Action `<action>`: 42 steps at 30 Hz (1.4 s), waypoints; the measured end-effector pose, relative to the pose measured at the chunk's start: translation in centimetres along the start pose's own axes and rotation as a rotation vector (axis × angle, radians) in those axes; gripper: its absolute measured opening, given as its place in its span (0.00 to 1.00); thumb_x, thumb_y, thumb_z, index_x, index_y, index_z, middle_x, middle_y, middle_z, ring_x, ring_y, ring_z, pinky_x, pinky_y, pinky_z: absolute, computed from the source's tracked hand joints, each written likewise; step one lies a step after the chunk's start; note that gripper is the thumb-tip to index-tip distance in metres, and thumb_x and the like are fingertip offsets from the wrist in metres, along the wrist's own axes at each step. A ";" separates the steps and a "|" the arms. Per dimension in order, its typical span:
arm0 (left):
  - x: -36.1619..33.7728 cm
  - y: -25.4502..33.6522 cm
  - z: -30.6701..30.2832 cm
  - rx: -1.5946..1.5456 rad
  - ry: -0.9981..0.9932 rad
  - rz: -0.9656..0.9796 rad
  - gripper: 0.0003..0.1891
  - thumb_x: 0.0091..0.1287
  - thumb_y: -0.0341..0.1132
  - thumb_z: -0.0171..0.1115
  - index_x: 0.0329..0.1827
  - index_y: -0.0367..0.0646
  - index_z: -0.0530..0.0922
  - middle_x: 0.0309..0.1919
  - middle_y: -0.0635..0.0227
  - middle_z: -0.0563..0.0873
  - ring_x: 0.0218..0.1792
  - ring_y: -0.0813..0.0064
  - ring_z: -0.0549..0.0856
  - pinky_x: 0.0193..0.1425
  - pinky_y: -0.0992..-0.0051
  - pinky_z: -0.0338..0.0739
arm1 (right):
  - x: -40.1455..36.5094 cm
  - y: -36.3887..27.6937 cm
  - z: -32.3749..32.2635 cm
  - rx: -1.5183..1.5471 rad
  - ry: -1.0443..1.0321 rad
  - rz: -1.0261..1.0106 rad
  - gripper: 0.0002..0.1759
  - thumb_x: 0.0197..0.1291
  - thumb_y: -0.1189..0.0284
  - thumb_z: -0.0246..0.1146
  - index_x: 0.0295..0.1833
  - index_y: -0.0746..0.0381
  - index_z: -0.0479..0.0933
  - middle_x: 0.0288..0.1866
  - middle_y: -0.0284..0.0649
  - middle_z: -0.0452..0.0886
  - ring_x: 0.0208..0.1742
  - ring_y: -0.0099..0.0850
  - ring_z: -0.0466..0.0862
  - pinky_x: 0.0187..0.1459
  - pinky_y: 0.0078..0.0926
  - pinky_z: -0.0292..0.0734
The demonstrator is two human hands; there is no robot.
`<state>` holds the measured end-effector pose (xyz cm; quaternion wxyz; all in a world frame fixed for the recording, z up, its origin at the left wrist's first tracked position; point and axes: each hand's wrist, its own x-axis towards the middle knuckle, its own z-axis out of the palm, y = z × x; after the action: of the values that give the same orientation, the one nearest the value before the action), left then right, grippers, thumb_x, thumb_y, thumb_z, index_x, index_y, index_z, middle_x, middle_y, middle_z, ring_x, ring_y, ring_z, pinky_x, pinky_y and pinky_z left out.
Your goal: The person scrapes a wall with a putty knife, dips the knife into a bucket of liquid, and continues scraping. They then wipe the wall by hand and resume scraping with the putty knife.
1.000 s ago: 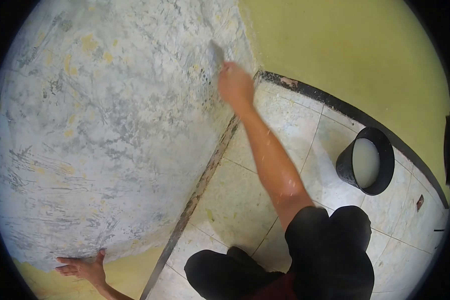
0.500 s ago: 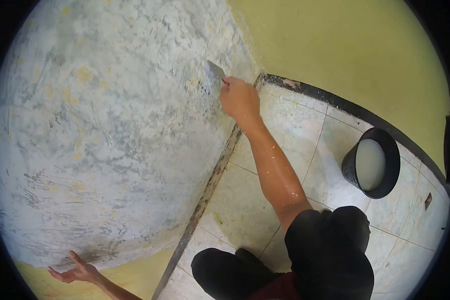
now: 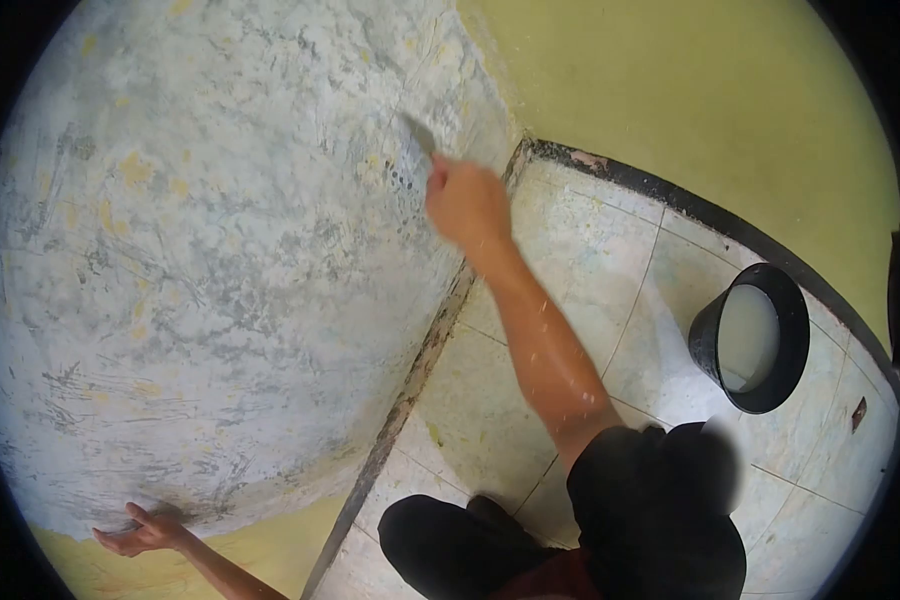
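Note:
My right hand [image 3: 469, 205] is closed around the handle of a scraper [image 3: 419, 134], its flat metal blade against the scraped wall [image 3: 260, 220] close to the corner. Motion blurs the blade somewhat. The wall surface is patchy white and grey, with yellow flecks and dark scratch marks. Down at the lower left, my left hand [image 3: 142, 532] rests by the wall with fingers spread and nothing in it, near the edge where yellow paint begins.
A black bucket [image 3: 704, 345] of cloudy whitish liquid stands on the tiled floor [image 3: 530, 410] at right. Dark skirting [image 3: 670, 198] runs along the yellow-green wall [image 3: 690, 90]. A small brown scrap [image 3: 859, 414] lies beyond the bucket.
My right hand and the scraper have shifted slightly left along the wall. The left hand stays almost where it was. The bucket appears a little lower in view.

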<state>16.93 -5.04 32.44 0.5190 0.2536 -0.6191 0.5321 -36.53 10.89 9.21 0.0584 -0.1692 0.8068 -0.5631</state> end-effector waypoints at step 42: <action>-0.5 0.5 -0.2 0.048 -0.040 -0.030 0.45 0.64 0.72 0.53 0.74 0.48 0.66 0.71 0.52 0.66 0.72 0.54 0.62 0.69 0.46 0.54 | 4.7 1.0 0.7 -0.098 -0.040 0.101 0.18 0.65 0.65 0.56 0.53 0.60 0.84 0.48 0.55 0.85 0.52 0.54 0.84 0.53 0.43 0.80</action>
<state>16.72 -4.80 31.74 0.5082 0.2858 -0.6126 0.5336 -40.98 8.99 8.45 0.0948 -0.1420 0.8395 -0.5159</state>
